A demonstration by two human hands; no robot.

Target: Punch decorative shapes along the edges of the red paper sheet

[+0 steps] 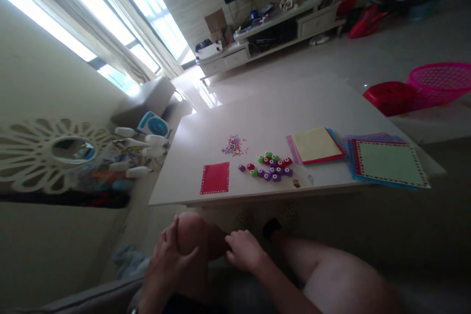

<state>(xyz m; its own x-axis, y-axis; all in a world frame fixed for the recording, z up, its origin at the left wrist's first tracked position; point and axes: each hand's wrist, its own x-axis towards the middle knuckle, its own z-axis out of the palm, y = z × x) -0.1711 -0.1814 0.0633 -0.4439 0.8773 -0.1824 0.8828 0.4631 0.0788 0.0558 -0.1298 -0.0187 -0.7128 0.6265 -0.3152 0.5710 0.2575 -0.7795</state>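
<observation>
My left hand point(167, 255) rests on my knee below the table, fingers spread over it and nothing held. Between my legs is my right hand point(243, 249), its fingers curled; whether they hold anything is hidden. On the white table point(265, 113), a red square sheet point(215, 178) with a dotted border lies near the front edge. Behind it is a scatter of tiny colourful pieces point(234, 145). Purple, red and green beads point(272, 169) sit in a loose cluster to the right. Further right are a paper stack point(317, 144) with a cream top sheet and a bordered stack point(390, 161) with a pale green top.
Two small items, one brown point(296, 183) and one clear point(310, 179), lie by the table's front edge. Beyond the table stand a TV cabinet point(272, 34), a pink basket point(439, 83) and a red stool point(390, 97). A blue fan point(153, 124) is at the left.
</observation>
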